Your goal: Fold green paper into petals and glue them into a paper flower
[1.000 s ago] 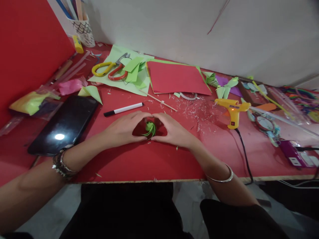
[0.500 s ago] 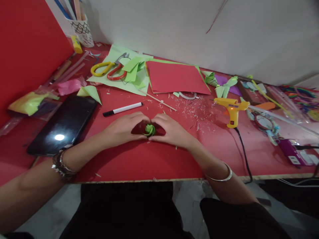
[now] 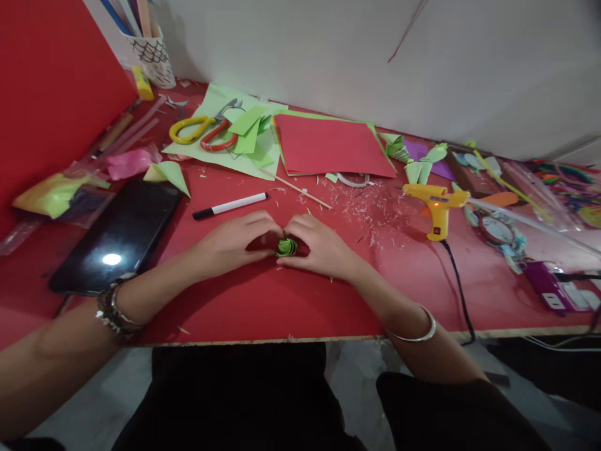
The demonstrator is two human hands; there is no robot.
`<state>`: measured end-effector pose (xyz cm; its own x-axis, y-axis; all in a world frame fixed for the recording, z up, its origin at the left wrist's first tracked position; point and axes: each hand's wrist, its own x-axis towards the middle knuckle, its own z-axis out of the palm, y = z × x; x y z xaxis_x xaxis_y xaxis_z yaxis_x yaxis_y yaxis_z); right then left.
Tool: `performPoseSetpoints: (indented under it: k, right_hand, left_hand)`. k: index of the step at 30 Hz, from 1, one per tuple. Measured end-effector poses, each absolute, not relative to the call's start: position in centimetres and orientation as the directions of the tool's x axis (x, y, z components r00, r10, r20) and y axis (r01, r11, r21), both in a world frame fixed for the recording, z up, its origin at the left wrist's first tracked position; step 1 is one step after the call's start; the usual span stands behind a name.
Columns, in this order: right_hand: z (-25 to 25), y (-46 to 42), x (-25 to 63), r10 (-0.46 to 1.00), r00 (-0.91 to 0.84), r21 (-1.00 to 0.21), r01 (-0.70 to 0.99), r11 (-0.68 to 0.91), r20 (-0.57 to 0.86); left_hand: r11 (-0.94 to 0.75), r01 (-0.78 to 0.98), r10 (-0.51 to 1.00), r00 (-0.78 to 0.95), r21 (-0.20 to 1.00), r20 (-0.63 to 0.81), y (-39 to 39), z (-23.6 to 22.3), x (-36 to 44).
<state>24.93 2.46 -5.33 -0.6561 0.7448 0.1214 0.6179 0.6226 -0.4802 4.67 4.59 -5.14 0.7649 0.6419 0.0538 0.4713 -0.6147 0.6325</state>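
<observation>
A small curled piece of green paper, wound into a loose coil, sits between my two hands just above or on the red tabletop. My left hand comes in from the left, its thumb and fingertips at the coil's left side. From the other side my right hand curves round the coil, thumb below and fingers above. Fingertips of both hands meet near its top. A black-and-white marker lies behind my left hand, and a thin wooden stick behind the coil.
Scissors and green paper strips lie on a pale green sheet at the back. Red paper sheets are beside them. At right stands a yellow glue gun with a cord. A black phone lies at left; paper shreds are scattered.
The green coil has shifted slightly right and turned in my fingers, now showing more of its layered edges. Both hands stay in nearly the same place.
</observation>
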Motion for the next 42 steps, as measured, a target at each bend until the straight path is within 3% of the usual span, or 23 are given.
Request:
performPoseSetpoints:
  k: [11, 22, 35, 42]
  right_hand:
    - [-5.6, 2.4, 25.0, 0.751, -0.648, -0.478, 0.623, 0.619, 0.126]
    - [-4.7, 2.5, 26.3, 0.738, -0.674, -0.692, 0.524, 0.496, 0.019]
    - [-4.6, 2.3, 25.0, 0.777, -0.628, -0.638, 0.580, 0.506, 0.045]
    - [-4.5, 2.0, 25.0, 0.794, -0.607, -0.689, 0.569, 0.449, 0.016]
  left_hand:
    - [-0.614, 0.491, 0.665, 0.744, 0.618, 0.068, 4.4, -5.1, 4.6]
    - [-0.614, 0.516, 0.685, 0.724, 0.597, 0.079, 4.4, -5.2, 4.7]
    - [-0.566, 0.566, 0.704, 0.710, 0.600, -0.005, 4.2, -4.8, 4.6]
    - [-0.544, 0.575, 0.709, 0.705, 0.611, -0.031, 4.3, -5.1, 4.6]
